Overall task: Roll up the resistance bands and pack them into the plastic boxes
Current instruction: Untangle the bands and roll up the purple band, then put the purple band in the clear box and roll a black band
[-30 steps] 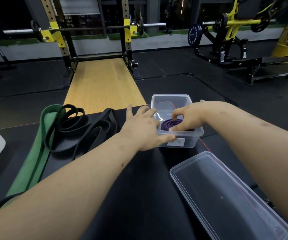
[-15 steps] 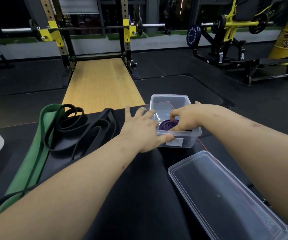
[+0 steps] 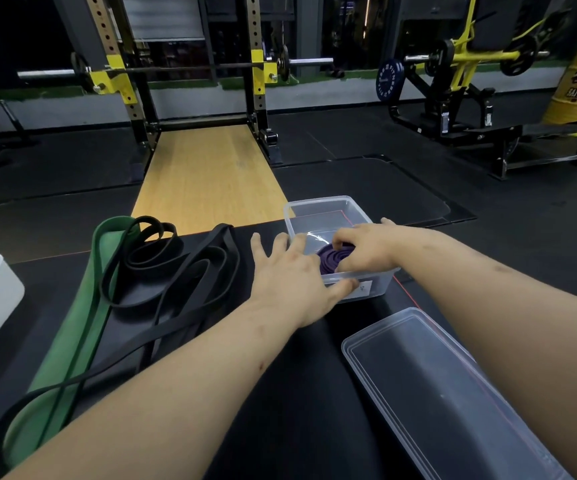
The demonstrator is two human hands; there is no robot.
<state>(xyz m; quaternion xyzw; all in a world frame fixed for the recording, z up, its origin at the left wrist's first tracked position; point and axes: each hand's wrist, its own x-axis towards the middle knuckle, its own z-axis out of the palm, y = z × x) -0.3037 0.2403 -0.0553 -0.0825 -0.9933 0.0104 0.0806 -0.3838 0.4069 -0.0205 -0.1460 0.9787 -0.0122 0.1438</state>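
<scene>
So this looks like the packing step for the first band: the purple band is already coiled up and sits inside the small clear box, at the near end of it, with the far end of the box bare. The right hand is down in the box on top of the coil, fingers curled round it and gripping it, I reckon to stop it springing open while it gets seated. The left hand is flat and loose, fingers spread out straight, lying against the left side of the box with the thumb touching the near wall by the little label. It's holding nothing, just bracing the box as far as I can judge. Next move I'd guess is letting go of the coil gently, because rubber like that wants to unwind the moment the grip comes off, so it probably needs wedging against the wall first. Then there's plenty left: the black bands lie in a loose tangle on the mat to the left, overlapping the wide green band, none of them rolled. A long clear plastic piece lies near the right forearm, could be a lid or another box upside down, can't tell which, and it's apart from the small box
</scene>
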